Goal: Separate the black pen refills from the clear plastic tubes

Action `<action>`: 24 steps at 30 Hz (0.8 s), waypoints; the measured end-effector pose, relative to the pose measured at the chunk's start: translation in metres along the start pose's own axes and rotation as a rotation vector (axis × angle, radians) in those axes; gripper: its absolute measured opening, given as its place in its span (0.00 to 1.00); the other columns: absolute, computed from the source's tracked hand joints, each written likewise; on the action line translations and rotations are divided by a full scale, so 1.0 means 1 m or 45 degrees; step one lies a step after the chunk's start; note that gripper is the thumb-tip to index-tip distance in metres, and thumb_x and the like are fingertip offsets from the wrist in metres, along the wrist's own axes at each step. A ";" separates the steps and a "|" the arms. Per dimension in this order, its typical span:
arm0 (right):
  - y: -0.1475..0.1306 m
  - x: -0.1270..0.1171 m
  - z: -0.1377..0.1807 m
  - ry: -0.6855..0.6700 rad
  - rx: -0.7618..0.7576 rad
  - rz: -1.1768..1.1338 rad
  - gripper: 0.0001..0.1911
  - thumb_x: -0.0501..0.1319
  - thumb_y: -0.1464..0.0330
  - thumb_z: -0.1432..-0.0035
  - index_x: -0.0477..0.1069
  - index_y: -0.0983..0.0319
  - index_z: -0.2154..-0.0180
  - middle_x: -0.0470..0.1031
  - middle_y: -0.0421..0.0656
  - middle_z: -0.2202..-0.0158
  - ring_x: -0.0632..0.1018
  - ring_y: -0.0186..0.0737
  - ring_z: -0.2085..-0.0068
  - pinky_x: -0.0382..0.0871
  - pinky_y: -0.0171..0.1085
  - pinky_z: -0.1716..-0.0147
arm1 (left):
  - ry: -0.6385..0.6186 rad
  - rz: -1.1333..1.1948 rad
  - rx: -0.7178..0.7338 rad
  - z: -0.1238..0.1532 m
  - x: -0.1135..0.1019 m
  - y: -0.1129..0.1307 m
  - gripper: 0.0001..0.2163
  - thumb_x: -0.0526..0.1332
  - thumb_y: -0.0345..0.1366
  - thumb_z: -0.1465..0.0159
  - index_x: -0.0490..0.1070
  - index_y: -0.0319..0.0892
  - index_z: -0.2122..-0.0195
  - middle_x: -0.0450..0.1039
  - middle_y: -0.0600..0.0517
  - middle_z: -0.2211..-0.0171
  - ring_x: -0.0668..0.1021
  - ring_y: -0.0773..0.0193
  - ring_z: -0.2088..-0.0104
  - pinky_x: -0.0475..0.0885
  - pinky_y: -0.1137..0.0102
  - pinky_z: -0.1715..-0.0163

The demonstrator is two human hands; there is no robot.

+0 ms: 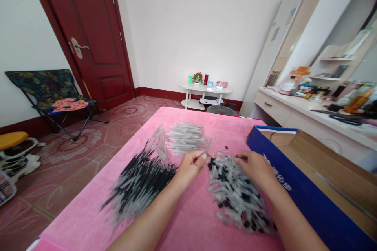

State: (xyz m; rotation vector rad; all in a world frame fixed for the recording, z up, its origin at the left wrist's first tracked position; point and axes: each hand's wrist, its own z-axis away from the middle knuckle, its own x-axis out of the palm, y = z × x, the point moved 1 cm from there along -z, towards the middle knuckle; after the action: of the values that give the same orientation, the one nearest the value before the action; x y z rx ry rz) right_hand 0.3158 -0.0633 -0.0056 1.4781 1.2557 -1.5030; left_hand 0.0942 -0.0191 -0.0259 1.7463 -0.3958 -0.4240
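My left hand (190, 166) is closed in a pinch on a clear pen tube (207, 146) that points up and away over the pink table (191, 219). My right hand (255, 166) rests with fingers curled on the far edge of a pile of small black and clear caps (235, 196); what it holds, if anything, is hidden. A heap of black pen refills (138, 182) lies left of my left hand. A stack of clear tubes (185, 137) lies further back on the table.
An open blue cardboard box (309, 188) stands at the table's right side. Beyond are a red door (85, 35), a folding chair (53, 94), a small white side table (204, 90) and a cluttered white dresser (309, 110).
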 end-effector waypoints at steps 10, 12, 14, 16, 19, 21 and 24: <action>-0.026 0.015 0.012 0.024 -0.023 0.002 0.08 0.59 0.62 0.55 0.73 0.57 0.74 0.75 0.43 0.72 0.75 0.41 0.69 0.55 0.33 0.76 | -0.010 -0.016 0.034 0.000 0.001 -0.002 0.19 0.52 0.45 0.41 0.73 0.35 0.63 0.57 0.57 0.83 0.60 0.72 0.81 0.53 0.75 0.80; -0.026 0.015 0.010 0.082 -0.041 -0.108 0.07 0.59 0.63 0.55 0.72 0.58 0.75 0.75 0.43 0.72 0.74 0.40 0.70 0.55 0.33 0.76 | -0.012 -0.017 0.035 0.000 0.001 -0.003 0.19 0.52 0.45 0.41 0.73 0.35 0.62 0.56 0.57 0.83 0.60 0.72 0.81 0.53 0.75 0.80; -0.027 0.011 0.008 0.116 -0.077 -0.362 0.07 0.58 0.64 0.54 0.71 0.59 0.74 0.75 0.42 0.73 0.74 0.38 0.71 0.58 0.33 0.75 | -0.022 -0.016 0.028 0.000 0.000 -0.003 0.19 0.51 0.45 0.41 0.72 0.35 0.63 0.55 0.57 0.83 0.60 0.72 0.81 0.53 0.75 0.80; -0.029 0.006 0.007 0.109 -0.109 -0.737 0.09 0.57 0.63 0.52 0.70 0.61 0.72 0.74 0.42 0.74 0.73 0.37 0.72 0.60 0.33 0.74 | -0.047 -0.015 0.020 0.001 0.000 -0.003 0.18 0.51 0.45 0.41 0.72 0.35 0.64 0.55 0.57 0.83 0.59 0.72 0.81 0.52 0.75 0.80; -0.031 -0.002 0.007 0.089 -0.097 -1.249 0.13 0.58 0.61 0.52 0.69 0.64 0.66 0.74 0.44 0.70 0.72 0.36 0.73 0.62 0.32 0.76 | -0.085 -0.026 0.031 0.001 0.000 -0.002 0.18 0.51 0.46 0.41 0.72 0.35 0.67 0.54 0.58 0.83 0.59 0.72 0.81 0.52 0.75 0.80; -0.031 -0.005 0.007 0.121 -0.063 -1.453 0.15 0.60 0.61 0.53 0.70 0.64 0.64 0.73 0.44 0.67 0.71 0.35 0.72 0.61 0.31 0.77 | -0.121 -0.042 0.043 0.002 0.000 -0.003 0.19 0.51 0.46 0.41 0.72 0.36 0.66 0.53 0.58 0.83 0.59 0.72 0.81 0.52 0.75 0.80; -0.027 -0.006 0.007 0.147 -0.023 -1.683 0.16 0.63 0.62 0.55 0.71 0.64 0.63 0.71 0.43 0.68 0.68 0.31 0.73 0.61 0.30 0.77 | -0.187 -0.046 0.035 0.003 0.002 -0.003 0.19 0.51 0.46 0.41 0.73 0.36 0.65 0.51 0.58 0.83 0.57 0.72 0.81 0.52 0.75 0.80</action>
State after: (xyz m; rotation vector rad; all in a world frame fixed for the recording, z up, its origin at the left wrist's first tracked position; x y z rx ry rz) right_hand 0.2884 -0.0626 0.0038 0.6063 2.5372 -2.1187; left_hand 0.0948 -0.0220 -0.0295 1.7564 -0.4770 -0.5779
